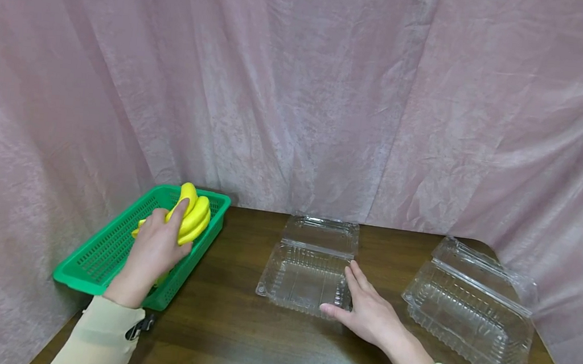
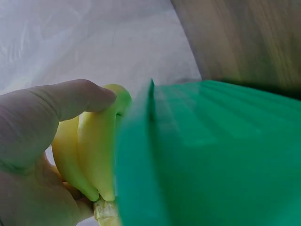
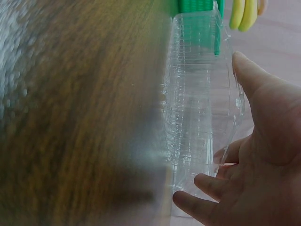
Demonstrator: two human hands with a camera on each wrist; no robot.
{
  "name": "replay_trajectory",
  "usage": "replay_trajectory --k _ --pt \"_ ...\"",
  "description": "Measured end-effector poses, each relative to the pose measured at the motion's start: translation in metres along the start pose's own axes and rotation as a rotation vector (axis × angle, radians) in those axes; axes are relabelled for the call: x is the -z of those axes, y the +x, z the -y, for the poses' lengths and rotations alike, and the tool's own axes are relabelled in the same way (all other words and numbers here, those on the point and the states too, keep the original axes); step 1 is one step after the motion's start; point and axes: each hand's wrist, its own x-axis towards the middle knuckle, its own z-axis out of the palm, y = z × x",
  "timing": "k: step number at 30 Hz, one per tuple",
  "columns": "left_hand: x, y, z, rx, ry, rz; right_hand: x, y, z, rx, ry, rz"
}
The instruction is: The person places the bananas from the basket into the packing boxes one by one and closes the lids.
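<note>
My left hand (image 1: 155,245) grips a bunch of yellow bananas (image 1: 195,220) at the far end of the green basket (image 1: 74,282). In the left wrist view the thumb presses on the bananas (image 2: 94,150), and the basket wall (image 2: 211,155) fills the right side. Mid-table, a clear plastic clamshell box (image 1: 301,283) lies with its lid folded back. Beside its right edge is my right hand (image 1: 371,314), fingers extended and holding nothing. The right wrist view has the fingers next to the box wall (image 3: 197,103); whether they touch it is hard to tell.
A second clear clamshell box (image 1: 468,319) stands with its lid back on the right of the brown table (image 1: 237,343). Pink curtains (image 1: 329,93) hang behind and at both sides. Under my left wrist a small yellow patch (image 1: 161,278) shows in the basket.
</note>
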Motion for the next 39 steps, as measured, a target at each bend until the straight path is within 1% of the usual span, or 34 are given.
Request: replay_trajectory --k 5,11,19,23,26,32,39 --pt "0.0 0.003 -0.011 -0.038 -0.003 -0.042 0.0 0.001 0.0 -0.001 -0.002 -0.003" --pt "0.0 0.004 -0.024 -0.045 -0.013 -0.039 0.0 0.0 0.0 0.003 -0.008 -0.008" --pt "-0.004 0.008 -0.048 -0.094 -0.033 -0.053 0.0 0.0 -0.001 0.0 -0.004 -0.006" --pt "-0.007 0.01 -0.06 -0.124 -0.047 -0.069 -0.001 0.0 -0.001 -0.002 -0.006 -0.008" --pt "-0.01 0.01 -0.068 -0.149 -0.057 -0.083 -0.001 0.001 -0.001 -0.006 -0.001 -0.005" --pt "-0.019 0.008 -0.087 -0.177 -0.075 -0.072 -0.002 0.002 -0.001 -0.015 0.001 -0.002" --pt "-0.029 0.007 -0.104 -0.213 -0.098 -0.087 -0.002 0.002 -0.001 -0.017 0.006 -0.001"
